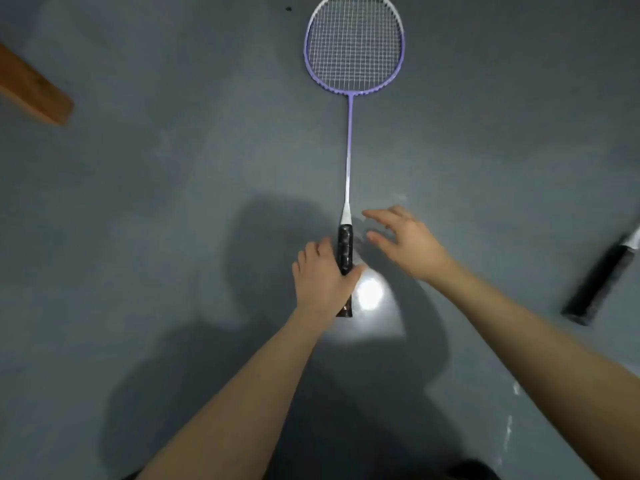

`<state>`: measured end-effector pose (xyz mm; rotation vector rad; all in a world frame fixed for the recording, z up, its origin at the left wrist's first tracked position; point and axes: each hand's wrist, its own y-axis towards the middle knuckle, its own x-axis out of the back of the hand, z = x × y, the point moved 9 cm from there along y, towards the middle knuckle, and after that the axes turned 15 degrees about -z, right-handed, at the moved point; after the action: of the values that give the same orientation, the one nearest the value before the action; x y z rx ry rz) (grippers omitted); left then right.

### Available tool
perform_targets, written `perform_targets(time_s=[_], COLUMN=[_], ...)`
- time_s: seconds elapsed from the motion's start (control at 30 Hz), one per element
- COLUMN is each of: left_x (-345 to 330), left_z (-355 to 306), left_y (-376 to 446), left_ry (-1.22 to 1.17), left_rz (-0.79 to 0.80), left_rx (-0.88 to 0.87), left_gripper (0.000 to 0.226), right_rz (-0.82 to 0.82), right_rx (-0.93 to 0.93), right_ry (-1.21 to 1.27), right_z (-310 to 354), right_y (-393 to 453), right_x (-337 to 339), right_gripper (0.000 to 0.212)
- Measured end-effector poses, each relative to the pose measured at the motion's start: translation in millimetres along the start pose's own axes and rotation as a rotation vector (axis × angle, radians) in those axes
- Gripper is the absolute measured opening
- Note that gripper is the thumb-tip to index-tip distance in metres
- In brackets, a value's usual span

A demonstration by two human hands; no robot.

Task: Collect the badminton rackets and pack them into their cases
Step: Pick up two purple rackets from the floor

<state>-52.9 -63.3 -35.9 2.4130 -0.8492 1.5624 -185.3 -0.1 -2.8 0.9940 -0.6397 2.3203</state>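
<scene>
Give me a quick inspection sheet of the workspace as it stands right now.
Surface: grey floor, glossy, with a light glare near the hands.
Job's things: purple racket lying straight ahead; second racket's black handle at the right edge, its head out of frame; no cases seen.
Clutter: wooden board at far left; small dark speck near the top.
Grippers: left hand closed on the purple racket's handle; right hand open, hovering beside it.
Cables: nothing seen.
Surroundings: only floor and shadows.

A brown wooden piece (33, 93) lies on the grey floor (156, 188).
</scene>
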Motion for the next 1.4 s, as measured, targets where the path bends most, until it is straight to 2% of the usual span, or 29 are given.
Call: perform_targets(time_s=[0.13,0.27,0.33,0.47,0.7,0.9,1.0,1.13,1.23,1.3,1.4], left_x=[-25.1,-15.1,-1.8,9.5,-20.9,-53.7,-63.3,-74.1,-76.9,-78.6,-77.8], left_z=[-2.6,-16.5,-25.7,-68.2,-176.2,-240.5,-255.6,-258.5,-257.7,-258.9,-263.5], left_y=[8.2,5.3,-0.7,-19.9,-46.1,-65.3,-71.0,-74.3,-72.1,-67.8,-62.2], left_ry=[0.011,-0.213,-0.370,-0.480,-0.550,-0.531,-0.507,-0.462,-0.434,-0.381,-0.325], left_rz=[-0.118,-0.224,-0.266,-0.293,-0.160,-0.028,-0.016,-0.005,-0.015,-0.012,0.016], left_rx=[-0.049,-0.065,-0.081,-0.185,-0.310,-0.343,-0.377,-0.413,-0.425,-0.428,-0.437], left_gripper=[0.064,0.051,0.051,0.049,0.048,0.043,0.049,0.053,0.052,0.049,0.047], right_rz=[-0.061,-0.059,-0.087,-0.223,-0.466,-0.713,-0.719,-0.729,-0.658,-0.665,-0.710], right_rx=[0.185,0.283,0.287,0.289,0.102,-0.214,-0.440,-0.714,-0.790,-0.788,-0.806], right_ry=[-0.081,-0.145,-0.125,-0.069,-0.017,-0.072,-0.114,-0.116,-0.155,-0.155,0.002], right_z=[-11.8,-7.6,-7.4,-22.8,-102.2,-206.2,-259.0,-300.9,-309.6,-307.6,-304.6], right_y=[21.4,22.1,17.5,-3.9,-52.6,-122.7,-152.2,-172.5,-167.0,-160.6,-157.1], right_x=[-19.0,-29.0,-19.4,31.9,128.3,183.9,188.2,178.0,159.9,156.9,158.8], right_gripper=[0.044,0.045,0.044,0.036,0.034,0.034,0.045,0.072,0.083,0.080,0.074])
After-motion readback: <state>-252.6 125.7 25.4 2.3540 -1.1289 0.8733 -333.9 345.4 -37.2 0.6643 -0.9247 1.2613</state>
